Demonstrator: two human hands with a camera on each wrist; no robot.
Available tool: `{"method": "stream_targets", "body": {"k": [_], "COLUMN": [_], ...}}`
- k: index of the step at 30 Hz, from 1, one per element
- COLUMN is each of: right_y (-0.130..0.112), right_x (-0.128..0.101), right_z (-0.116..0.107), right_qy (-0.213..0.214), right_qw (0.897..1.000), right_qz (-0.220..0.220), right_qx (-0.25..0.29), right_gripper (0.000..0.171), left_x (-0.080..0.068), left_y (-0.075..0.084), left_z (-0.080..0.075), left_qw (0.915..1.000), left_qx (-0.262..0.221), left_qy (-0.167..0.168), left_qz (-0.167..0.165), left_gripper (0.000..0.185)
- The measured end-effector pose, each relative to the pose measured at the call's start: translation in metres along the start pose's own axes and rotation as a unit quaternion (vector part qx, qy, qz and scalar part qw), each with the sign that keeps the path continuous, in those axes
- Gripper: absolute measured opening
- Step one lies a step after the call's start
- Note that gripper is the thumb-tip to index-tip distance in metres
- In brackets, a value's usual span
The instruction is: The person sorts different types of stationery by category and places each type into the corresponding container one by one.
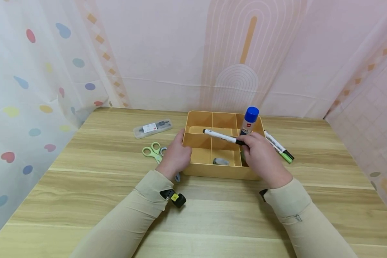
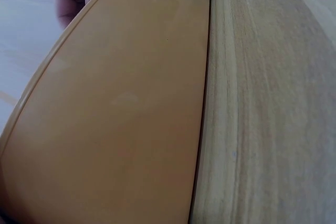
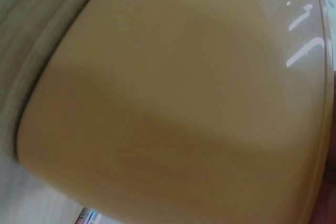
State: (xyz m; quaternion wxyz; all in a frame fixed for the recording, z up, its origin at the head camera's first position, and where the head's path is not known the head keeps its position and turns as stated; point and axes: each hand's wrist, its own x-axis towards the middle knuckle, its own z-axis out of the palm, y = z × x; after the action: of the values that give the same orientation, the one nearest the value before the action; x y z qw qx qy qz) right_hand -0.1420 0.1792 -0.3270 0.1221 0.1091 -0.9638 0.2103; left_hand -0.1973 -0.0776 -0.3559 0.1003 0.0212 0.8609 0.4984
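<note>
A yellow-orange divided organizer box [image 1: 224, 172] stands on the table. My left hand [image 1: 175, 156] grips its left wall, thumb over the rim; the left wrist view shows fingers at the edge of the box wall [image 2: 121, 98]. Over the compartments, my right hand [image 1: 264, 157] holds a white marker [image 1: 220, 136] by its black end. A glue stick [image 1: 249, 122] with a blue cap stands upright in the back right compartment. In the front middle compartment lies a small grey rounded object [image 1: 220, 161]. A dark green item, mostly hidden by my right hand, sits front right.
Left of the box are green-handled scissors [image 1: 153, 152] and blue-handled scissors [image 1: 177, 177], partly covered by my left hand. A clear case [image 1: 153, 128] with a compass lies behind them. To the right lie a black-capped marker [image 1: 278, 145] and a green-ended one [image 1: 287, 158].
</note>
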Motion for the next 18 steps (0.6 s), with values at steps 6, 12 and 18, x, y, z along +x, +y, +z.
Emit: {"method": "stream_targets", "body": {"k": [6,12,18], "right_y": [-0.003,-0.007,-0.013], "right_x": [0.004,0.010,0.014], "right_z": [0.002,0.004,0.005], "right_qy": [0.001,0.006,0.002], "right_qw": [1.000,1.000,1.000], "right_qz": [-0.013,-0.022,-0.017], "right_qx": [-0.008,-0.002,0.009], "right_gripper": [0.026,0.023,0.025], "left_x": [-0.001,-0.001,-0.002], "left_y": [-0.001,-0.002,0.000], "left_z": [-0.001,-0.002,-0.001], "left_qw": [1.0000,0.9999,1.0000], "left_qx": [-0.002,0.007,0.008], "left_qy": [0.001,0.003,0.002], "left_qz": [0.004,0.007,0.004], "left_gripper": [0.076,0.077,0.076]}}
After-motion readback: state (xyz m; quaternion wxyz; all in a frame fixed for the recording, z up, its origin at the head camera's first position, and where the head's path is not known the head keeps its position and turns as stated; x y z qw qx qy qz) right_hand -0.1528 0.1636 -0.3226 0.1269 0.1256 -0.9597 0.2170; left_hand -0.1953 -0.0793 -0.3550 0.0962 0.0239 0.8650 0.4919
